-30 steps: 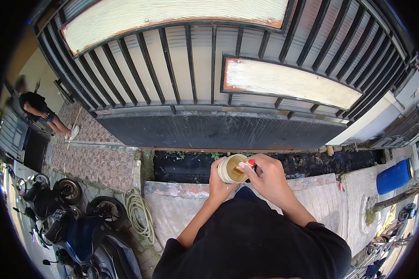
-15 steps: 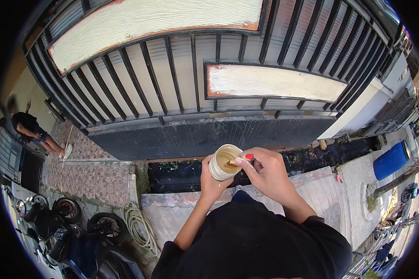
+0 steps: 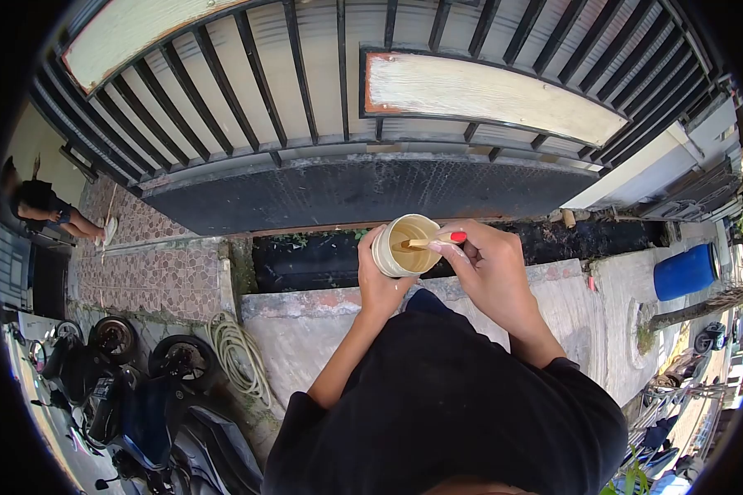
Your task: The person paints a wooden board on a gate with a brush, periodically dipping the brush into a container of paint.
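Note:
My left hand (image 3: 378,290) is wrapped round a cream-coloured cup (image 3: 384,254), which is tilted so that its mouth faces me. Cream paint coats the inside of the cup, with some of it near the bottom. Between the thumb and fingers of my right hand (image 3: 497,262) is a paintbrush (image 3: 423,243) with a pale handle and a red end. Its lower end reaches into the cup, and the bristles are hard to make out there. Both hands are in front of my body, above the drain.
Ahead stands a black barred gate (image 3: 347,82) with a cream-painted board (image 3: 487,92). A dark drain (image 3: 314,260) runs below it, beside a concrete edge (image 3: 305,307). Motorbikes (image 3: 157,412) and a coiled hose (image 3: 238,355) are left, a blue barrel (image 3: 685,272) right. A person (image 3: 45,202) stands far left.
My view has tipped downward, so the gate sits higher in it. The paintbrush handle now lies flatter across the cup's mouth, and my right hand has shifted slightly right.

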`<control>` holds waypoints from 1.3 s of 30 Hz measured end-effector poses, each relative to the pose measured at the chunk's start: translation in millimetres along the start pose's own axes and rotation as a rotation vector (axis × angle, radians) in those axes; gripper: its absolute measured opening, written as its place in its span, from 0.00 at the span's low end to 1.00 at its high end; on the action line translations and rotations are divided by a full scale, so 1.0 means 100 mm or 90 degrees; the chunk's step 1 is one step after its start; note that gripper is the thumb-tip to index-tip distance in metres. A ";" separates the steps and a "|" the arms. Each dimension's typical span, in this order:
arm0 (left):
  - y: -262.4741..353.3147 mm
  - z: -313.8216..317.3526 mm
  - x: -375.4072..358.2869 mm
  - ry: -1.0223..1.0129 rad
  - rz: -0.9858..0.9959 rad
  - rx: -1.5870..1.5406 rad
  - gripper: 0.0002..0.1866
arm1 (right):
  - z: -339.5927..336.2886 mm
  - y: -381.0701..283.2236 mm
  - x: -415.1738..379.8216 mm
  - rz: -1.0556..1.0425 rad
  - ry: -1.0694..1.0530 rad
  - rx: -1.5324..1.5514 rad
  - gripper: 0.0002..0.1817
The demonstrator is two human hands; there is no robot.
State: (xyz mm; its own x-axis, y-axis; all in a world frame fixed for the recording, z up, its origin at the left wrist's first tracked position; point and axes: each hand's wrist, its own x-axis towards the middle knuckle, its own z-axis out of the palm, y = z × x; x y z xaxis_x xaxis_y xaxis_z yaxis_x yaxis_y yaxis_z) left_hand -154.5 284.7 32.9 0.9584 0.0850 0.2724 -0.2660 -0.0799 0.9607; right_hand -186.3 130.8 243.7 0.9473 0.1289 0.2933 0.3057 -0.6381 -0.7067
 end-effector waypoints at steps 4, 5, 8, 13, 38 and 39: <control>-0.03 0.05 -0.01 0.011 0.035 -0.004 0.53 | 0.03 0.06 0.02 -0.023 0.017 -0.005 0.10; -0.04 0.05 -0.02 0.013 0.025 0.002 0.53 | 0.03 0.07 0.01 -0.009 0.002 -0.003 0.10; 0.00 0.03 -0.04 0.013 0.031 0.022 0.54 | 0.01 0.04 0.04 -0.035 0.024 -0.032 0.10; 0.01 0.04 -0.05 0.009 0.058 0.033 0.53 | 0.04 0.09 0.02 -0.034 0.017 -0.022 0.09; -0.01 0.03 -0.04 0.009 0.140 0.039 0.48 | 0.23 0.12 0.04 -0.111 -0.093 -0.172 0.07; -0.02 0.03 -0.04 0.007 0.144 0.040 0.48 | 0.22 0.11 0.04 -0.106 -0.097 -0.175 0.07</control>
State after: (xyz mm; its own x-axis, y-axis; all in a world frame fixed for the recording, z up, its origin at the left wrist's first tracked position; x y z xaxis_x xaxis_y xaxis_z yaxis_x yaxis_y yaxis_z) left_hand -157.6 281.9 30.0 0.8741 0.0683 0.4809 -0.4663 -0.1589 0.8702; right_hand -177.0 141.1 222.5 0.8963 0.3467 0.2766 0.4396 -0.7762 -0.4518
